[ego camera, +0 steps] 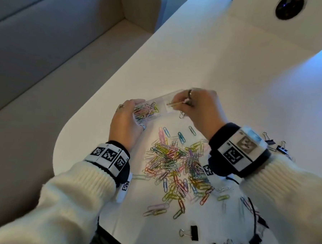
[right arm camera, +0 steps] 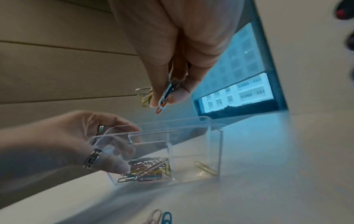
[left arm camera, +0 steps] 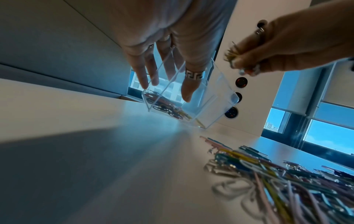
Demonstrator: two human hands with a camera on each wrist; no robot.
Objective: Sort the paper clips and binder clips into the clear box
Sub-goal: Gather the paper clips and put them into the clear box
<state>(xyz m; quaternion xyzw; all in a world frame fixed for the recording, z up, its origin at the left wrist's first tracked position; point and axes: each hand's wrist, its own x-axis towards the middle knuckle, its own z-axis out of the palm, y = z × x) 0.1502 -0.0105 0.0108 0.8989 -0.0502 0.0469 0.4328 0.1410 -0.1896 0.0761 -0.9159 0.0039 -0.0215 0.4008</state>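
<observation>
A clear two-compartment box (ego camera: 163, 98) stands on the white table beyond the pile. My left hand (ego camera: 136, 111) grips its left end, thumb on the near wall and fingers over the far wall. That left compartment holds several coloured paper clips (right arm camera: 147, 169). A single yellow clip (right arm camera: 205, 168) lies in the right compartment. My right hand (ego camera: 176, 104) hovers just above the box and pinches a small bunch of paper clips (right arm camera: 164, 97) between thumb and fingers. A big loose pile of coloured paper clips (ego camera: 174, 165) lies between my wrists.
Black binder clips lie at the table's near edge (ego camera: 193, 232) and to the right behind my right wrist (ego camera: 278, 146). A beige sofa (ego camera: 48, 41) runs along the table's rounded left edge. A white panel with round dark sockets (left arm camera: 241, 82) rises beyond the box.
</observation>
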